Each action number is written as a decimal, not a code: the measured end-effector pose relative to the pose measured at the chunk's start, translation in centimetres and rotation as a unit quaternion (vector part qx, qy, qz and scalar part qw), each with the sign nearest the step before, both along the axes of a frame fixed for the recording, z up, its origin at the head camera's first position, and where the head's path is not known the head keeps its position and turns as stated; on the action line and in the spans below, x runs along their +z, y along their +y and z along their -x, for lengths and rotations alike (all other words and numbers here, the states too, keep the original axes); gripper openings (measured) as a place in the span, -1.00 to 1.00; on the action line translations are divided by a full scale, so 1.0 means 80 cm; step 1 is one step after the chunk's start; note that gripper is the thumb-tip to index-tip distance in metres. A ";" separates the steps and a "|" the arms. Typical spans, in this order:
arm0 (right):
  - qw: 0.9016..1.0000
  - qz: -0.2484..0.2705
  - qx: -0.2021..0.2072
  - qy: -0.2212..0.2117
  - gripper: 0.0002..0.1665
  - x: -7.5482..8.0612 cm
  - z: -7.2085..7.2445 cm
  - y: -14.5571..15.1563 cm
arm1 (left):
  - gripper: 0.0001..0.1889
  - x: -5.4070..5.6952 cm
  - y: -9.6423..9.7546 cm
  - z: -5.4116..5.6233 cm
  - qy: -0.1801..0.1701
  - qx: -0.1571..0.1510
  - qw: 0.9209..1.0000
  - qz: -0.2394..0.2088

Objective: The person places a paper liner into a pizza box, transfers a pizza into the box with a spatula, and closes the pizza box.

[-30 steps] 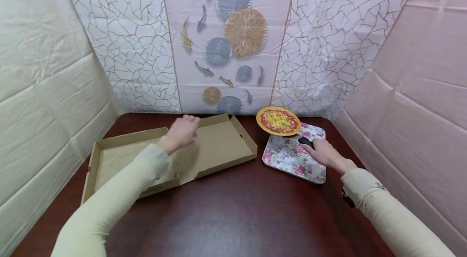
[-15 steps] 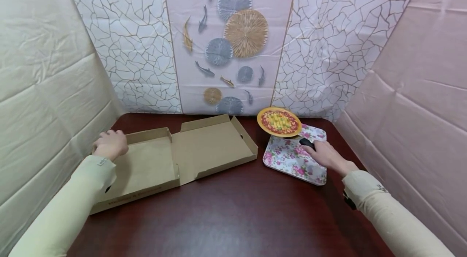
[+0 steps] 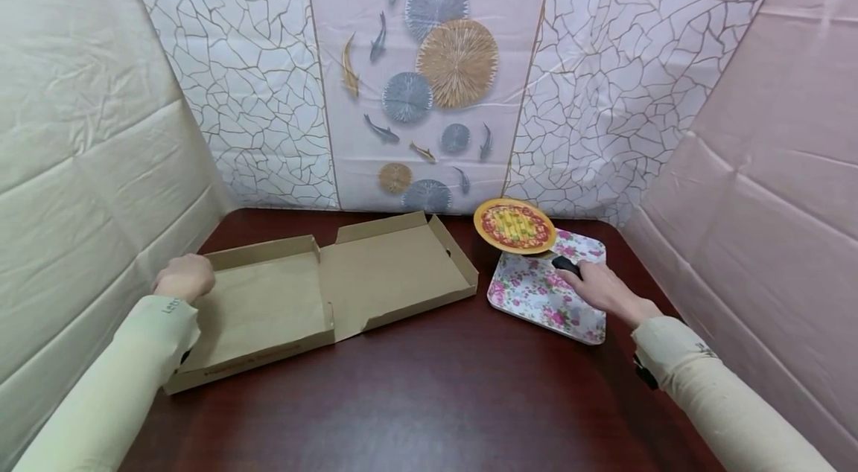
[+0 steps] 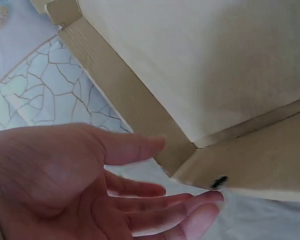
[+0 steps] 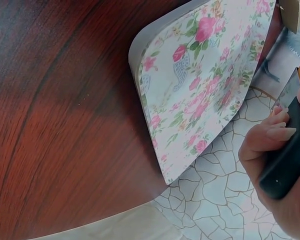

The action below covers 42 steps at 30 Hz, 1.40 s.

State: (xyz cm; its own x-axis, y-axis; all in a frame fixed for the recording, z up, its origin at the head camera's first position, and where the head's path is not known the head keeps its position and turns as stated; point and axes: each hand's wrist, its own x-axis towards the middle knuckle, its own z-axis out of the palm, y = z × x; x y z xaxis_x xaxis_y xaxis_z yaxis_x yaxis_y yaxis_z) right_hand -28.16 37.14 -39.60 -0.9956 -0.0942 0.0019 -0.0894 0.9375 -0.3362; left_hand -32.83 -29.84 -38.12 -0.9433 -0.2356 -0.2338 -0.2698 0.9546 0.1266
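My right hand grips the black handle of a pizza server, its fingers wrapped round it in the right wrist view. On the server's metal blade sits a round pizza with an orange rim, raised over the back-left corner of a flower-patterned board. At far left, my left hand is at the outer corner of an open cardboard pizza box. Seen from the left wrist, its thumb overlaps the box wall and its loosely bent fingers reach along the outside, fingertips right at the edge.
The box lid lies folded flat to the right, its end close to the board. A dark red-brown table carries everything. Patterned cloth hangs behind, and plain pale cloth walls stand on both sides.
My left hand has swept left from above the box's middle to its far left corner. The right hand keeps holding the server with the pizza, almost unmoved.
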 end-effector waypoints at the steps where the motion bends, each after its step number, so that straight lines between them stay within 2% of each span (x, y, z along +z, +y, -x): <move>1: 1.000 0.001 0.000 -0.001 -0.43 0.000 0.000 0.000 | -0.58 0.000 -0.002 0.000 0.001 -0.001 1.000 0.000; 6: 1.000 0.001 0.008 0.003 -0.44 0.001 -0.001 0.000 | -0.57 -0.006 -0.015 -0.001 0.001 -0.021 1.000 0.005; 12: 1.000 0.004 0.011 0.006 -0.42 0.001 -0.001 0.000 | -0.61 -0.013 -0.025 -0.002 0.033 -0.058 0.998 0.003; 17: 1.000 0.006 0.013 0.009 -0.39 0.002 0.000 0.000 | -0.63 -0.012 -0.027 -0.002 0.052 -0.070 0.996 0.000; 23: 1.000 0.007 0.010 0.008 -0.37 0.000 0.001 -0.001 | -0.67 -0.010 -0.025 -0.004 0.050 -0.092 0.995 -0.004; 27: 1.000 0.004 0.007 0.008 -0.38 0.000 -0.001 -0.004 | -0.68 -0.013 -0.022 -0.006 0.058 -0.101 0.993 -0.005; 33: 1.000 0.001 0.016 0.016 -0.46 0.001 -0.002 -0.008 | -0.68 -0.015 -0.017 -0.009 0.065 -0.098 0.993 -0.009; 42: 0.999 0.014 0.022 0.019 -0.48 0.006 0.001 -0.014 | -0.69 -0.015 -0.014 -0.006 0.080 -0.107 0.991 -0.001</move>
